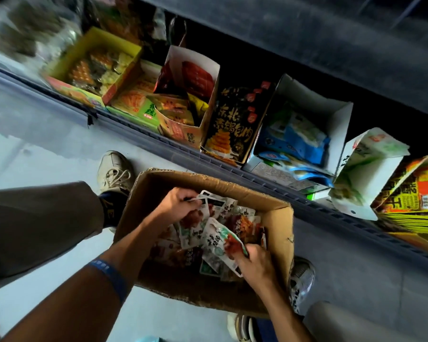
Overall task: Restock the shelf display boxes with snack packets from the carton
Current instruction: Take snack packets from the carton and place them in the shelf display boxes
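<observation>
Down inside the open brown cardboard carton [277, 218] on the floor lie the loose white-and-red snack packets [232, 215], heaped against its far side. My left hand [177, 202] has its fingers curled, pinching the top edges of a few packets; my right hand [253, 261] grips a white packet with a red picture [224, 240] — fingers wrapped over its lower end. To do this well I'd square the packets into one stack, all facing the same way, before lifting — a loose fan would probably spill. Just beyond the carton, the grey shelf edge [208, 156] carries the open printed display boxes [193, 95], several only part full.
</observation>
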Action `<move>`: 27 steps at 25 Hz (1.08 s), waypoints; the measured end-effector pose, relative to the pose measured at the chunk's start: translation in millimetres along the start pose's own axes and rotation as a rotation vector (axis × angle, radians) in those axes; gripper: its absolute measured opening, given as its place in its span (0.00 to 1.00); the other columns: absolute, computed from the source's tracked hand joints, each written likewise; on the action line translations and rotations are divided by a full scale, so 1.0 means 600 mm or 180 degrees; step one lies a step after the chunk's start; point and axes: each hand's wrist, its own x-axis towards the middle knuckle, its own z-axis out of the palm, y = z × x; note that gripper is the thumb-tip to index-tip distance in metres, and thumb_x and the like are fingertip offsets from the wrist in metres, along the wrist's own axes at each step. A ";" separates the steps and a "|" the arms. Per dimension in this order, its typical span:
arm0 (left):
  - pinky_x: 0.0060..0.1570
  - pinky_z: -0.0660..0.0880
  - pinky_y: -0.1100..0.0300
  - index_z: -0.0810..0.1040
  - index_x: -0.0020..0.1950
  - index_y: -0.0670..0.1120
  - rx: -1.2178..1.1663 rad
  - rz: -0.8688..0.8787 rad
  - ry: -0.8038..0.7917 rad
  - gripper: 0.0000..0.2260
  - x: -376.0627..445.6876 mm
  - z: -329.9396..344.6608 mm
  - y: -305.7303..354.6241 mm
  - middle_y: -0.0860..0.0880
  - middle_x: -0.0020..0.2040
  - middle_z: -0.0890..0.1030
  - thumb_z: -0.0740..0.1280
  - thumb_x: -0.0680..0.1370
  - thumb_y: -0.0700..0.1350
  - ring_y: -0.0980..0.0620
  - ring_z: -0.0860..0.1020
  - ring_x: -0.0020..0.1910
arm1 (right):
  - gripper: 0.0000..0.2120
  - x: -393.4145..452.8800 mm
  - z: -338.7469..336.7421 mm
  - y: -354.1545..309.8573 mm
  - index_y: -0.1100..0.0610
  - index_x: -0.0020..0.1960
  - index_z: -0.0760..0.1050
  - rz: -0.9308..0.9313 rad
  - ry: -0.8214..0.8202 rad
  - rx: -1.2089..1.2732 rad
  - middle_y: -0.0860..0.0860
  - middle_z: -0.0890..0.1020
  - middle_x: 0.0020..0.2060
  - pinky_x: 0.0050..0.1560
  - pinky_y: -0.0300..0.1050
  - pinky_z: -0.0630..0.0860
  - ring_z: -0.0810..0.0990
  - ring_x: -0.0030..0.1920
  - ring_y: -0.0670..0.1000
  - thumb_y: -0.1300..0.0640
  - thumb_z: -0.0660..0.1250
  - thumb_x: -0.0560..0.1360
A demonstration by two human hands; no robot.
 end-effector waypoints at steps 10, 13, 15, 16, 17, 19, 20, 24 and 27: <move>0.53 0.76 0.35 0.74 0.44 0.44 -0.2574 -0.0202 0.0836 0.08 -0.162 -0.057 0.062 0.38 0.43 0.80 0.65 0.82 0.45 0.41 0.79 0.44 | 0.18 -0.108 -0.040 -0.104 0.62 0.61 0.79 0.0128 0.0106 0.4267 0.58 0.86 0.49 0.39 0.46 0.79 0.85 0.46 0.58 0.67 0.68 0.72; 0.54 0.75 0.36 0.73 0.45 0.46 -0.3736 -0.0416 0.1027 0.08 -0.189 -0.045 0.107 0.38 0.47 0.79 0.63 0.82 0.46 0.40 0.79 0.47 | 0.21 -0.156 -0.034 -0.143 0.60 0.62 0.80 -0.0227 -0.0188 0.4223 0.58 0.85 0.54 0.49 0.52 0.79 0.84 0.54 0.59 0.63 0.72 0.69; 0.53 0.76 0.35 0.73 0.48 0.45 -0.4228 -0.0338 0.0800 0.06 -0.216 -0.041 0.147 0.38 0.48 0.81 0.62 0.83 0.45 0.40 0.81 0.45 | 0.20 -0.185 -0.052 -0.172 0.60 0.60 0.81 -0.0509 -0.0038 0.4124 0.59 0.85 0.53 0.54 0.55 0.78 0.84 0.55 0.59 0.61 0.74 0.68; 0.51 0.77 0.35 0.73 0.49 0.45 -0.4334 -0.0230 0.0622 0.05 -0.232 -0.038 0.165 0.39 0.48 0.82 0.61 0.83 0.44 0.40 0.82 0.44 | 0.19 -0.197 -0.065 -0.186 0.60 0.60 0.81 -0.0595 0.0088 0.4165 0.59 0.85 0.52 0.54 0.55 0.78 0.84 0.54 0.59 0.60 0.73 0.69; 0.49 0.78 0.36 0.73 0.51 0.44 -0.4369 -0.0095 0.0431 0.03 -0.249 -0.036 0.182 0.38 0.48 0.83 0.61 0.83 0.42 0.40 0.83 0.44 | 0.19 -0.206 -0.078 -0.200 0.60 0.60 0.81 -0.0659 0.0212 0.4282 0.59 0.86 0.51 0.54 0.55 0.79 0.85 0.53 0.60 0.61 0.73 0.69; 0.51 0.79 0.37 0.74 0.55 0.42 -0.4276 0.0226 0.0190 0.05 -0.275 -0.028 0.204 0.38 0.49 0.83 0.64 0.79 0.36 0.40 0.83 0.46 | 0.18 -0.223 -0.107 -0.224 0.59 0.60 0.80 -0.0811 0.0448 0.4597 0.59 0.86 0.51 0.52 0.56 0.80 0.85 0.52 0.60 0.61 0.72 0.70; 0.54 0.79 0.36 0.74 0.56 0.40 -0.4171 0.0389 0.0151 0.11 -0.284 -0.024 0.210 0.38 0.49 0.83 0.67 0.75 0.33 0.39 0.83 0.49 | 0.17 -0.227 -0.117 -0.232 0.57 0.60 0.80 -0.0848 0.0557 0.4722 0.58 0.86 0.51 0.50 0.57 0.80 0.85 0.51 0.60 0.60 0.72 0.71; 0.49 0.81 0.39 0.75 0.60 0.43 -0.3110 0.0755 -0.0289 0.27 -0.311 -0.034 0.235 0.35 0.52 0.83 0.72 0.63 0.28 0.34 0.83 0.51 | 0.15 -0.244 -0.160 -0.240 0.56 0.55 0.79 -0.1023 0.1010 0.4664 0.57 0.86 0.47 0.49 0.57 0.80 0.84 0.51 0.63 0.61 0.72 0.68; 0.46 0.81 0.45 0.75 0.64 0.44 -0.2942 0.0685 -0.1063 0.19 -0.327 -0.079 0.263 0.36 0.57 0.82 0.70 0.73 0.39 0.36 0.83 0.52 | 0.21 -0.250 -0.194 -0.232 0.53 0.57 0.79 -0.1373 0.0978 0.4471 0.56 0.86 0.50 0.56 0.59 0.77 0.82 0.53 0.61 0.61 0.72 0.65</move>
